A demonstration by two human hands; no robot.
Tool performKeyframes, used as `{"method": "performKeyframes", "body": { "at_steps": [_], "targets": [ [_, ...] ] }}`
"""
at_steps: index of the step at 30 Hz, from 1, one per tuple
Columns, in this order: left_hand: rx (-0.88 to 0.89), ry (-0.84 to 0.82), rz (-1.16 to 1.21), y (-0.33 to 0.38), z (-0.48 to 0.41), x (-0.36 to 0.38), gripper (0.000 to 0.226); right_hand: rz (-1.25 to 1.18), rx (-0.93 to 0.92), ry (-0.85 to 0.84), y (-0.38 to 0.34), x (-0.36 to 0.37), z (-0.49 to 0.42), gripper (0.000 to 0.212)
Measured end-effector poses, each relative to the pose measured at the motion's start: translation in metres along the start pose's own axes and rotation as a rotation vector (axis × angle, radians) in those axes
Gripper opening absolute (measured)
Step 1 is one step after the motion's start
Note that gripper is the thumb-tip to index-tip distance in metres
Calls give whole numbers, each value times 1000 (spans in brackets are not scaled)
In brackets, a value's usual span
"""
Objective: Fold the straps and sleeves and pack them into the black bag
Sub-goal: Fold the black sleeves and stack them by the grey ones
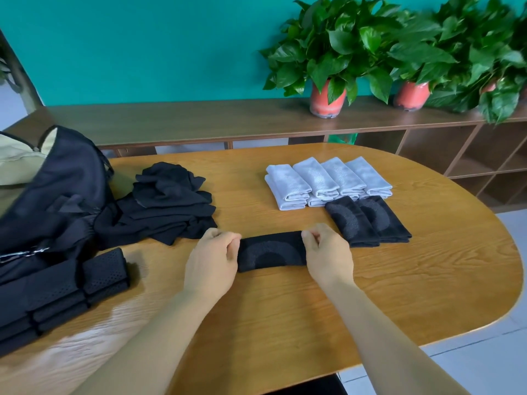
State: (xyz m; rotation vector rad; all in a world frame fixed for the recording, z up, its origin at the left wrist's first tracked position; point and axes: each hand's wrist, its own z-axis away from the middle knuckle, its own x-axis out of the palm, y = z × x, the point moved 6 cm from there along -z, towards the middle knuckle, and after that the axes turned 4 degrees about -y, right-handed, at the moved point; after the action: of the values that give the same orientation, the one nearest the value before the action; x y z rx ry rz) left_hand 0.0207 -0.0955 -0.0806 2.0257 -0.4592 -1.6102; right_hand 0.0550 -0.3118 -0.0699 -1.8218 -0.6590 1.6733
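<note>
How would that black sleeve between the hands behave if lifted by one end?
Probably floppy: the black sleeve is soft knit cloth, lying flat. Likely light, since the left hand and right hand pinch its ends with fingertips only.

Black bag [57, 195]: nine o'clock, cropped by the left edge; its opening cannot be made out.
Perforated straps [71, 292]: eight o'clock, stack runs off the left edge; count unclear.
Black sleeve [272, 252]: both ends covered by the left hand [212, 258] and right hand [328, 252] pinching it.
Grey sleeves [328, 178]: one o'clock, nearer row partly hidden under the farther row.
Potted plants [342, 38]: one to two o'clock, cropped by the top and right edges; rightmost leaves blurred.
</note>
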Motion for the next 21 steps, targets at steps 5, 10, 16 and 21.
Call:
{"method": "performKeyframes", "body": {
  "at_steps": [5,10,16,21],
  "targets": [
    [-21,49,204,11,16,-12,44,187,-455,246,-28,-7,28,23],
    [104,-193,-170,37,31,24,76,418,-583,-317,-31,44,39,74],
    [45,-250,-338,21,29,31,99,406,-402,-426,-13,41,26,59],
    [28,-272,-275,22,23,24,64,289,-321,-347,-16,28,28,50]
  ]
}}
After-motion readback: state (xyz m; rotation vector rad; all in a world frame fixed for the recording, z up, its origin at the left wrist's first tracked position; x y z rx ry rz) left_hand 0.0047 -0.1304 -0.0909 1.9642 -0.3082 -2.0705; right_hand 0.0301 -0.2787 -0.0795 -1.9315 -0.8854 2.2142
